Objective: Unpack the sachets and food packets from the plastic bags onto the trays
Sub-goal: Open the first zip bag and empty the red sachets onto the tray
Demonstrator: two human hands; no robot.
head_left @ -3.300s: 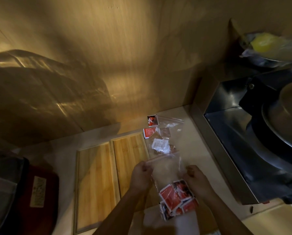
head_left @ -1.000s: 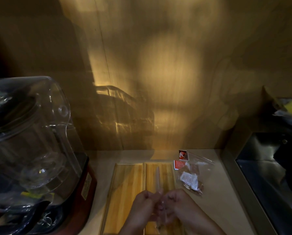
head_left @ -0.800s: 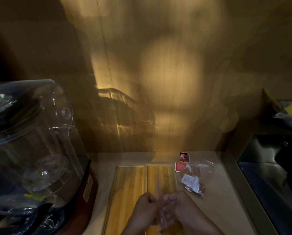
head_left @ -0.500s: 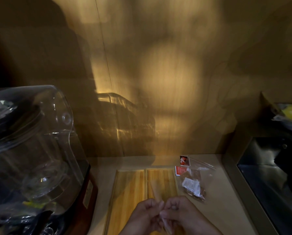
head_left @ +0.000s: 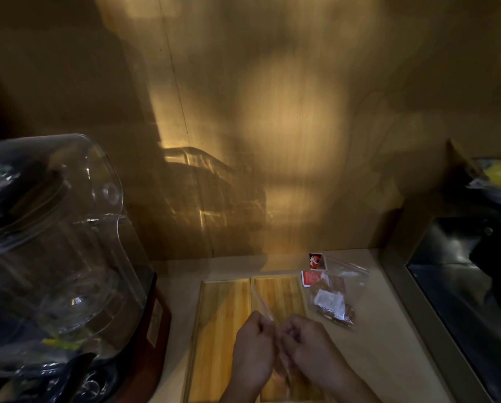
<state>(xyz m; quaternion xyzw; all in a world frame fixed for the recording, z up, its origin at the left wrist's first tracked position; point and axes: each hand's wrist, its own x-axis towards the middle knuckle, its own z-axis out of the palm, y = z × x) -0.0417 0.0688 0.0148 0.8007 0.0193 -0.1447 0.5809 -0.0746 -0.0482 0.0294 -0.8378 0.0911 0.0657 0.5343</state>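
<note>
A wooden wall point(head_left: 272, 112) fills most of the view, lit in warm patches. At the left stands a large clear plastic container point(head_left: 48, 251) on a dark red appliance base point(head_left: 156, 324). At the right edge sits a steel cooker surface point(head_left: 458, 286). Between them, on the pale countertop point(head_left: 389, 330), lie two bamboo trays side by side: the left tray point(head_left: 220, 315) and the right tray point(head_left: 284, 295), both bare where they show. Just right of the right tray rests a clear plastic bag point(head_left: 336, 292) lying flat, with a white packet and brownish sachets inside; a red sachet point(head_left: 308, 278) shows at its left edge and another red sachet point(head_left: 316, 261) lies just beyond its far corner. Over the near part of the trays, the left hand point(head_left: 253, 350) and right hand point(head_left: 307, 344) are curled and close together, fingers pinching a second, thin clear bag point(head_left: 265, 305) between them; its edge rises above the knuckles over the right tray. Its contents cannot be made out.
</note>
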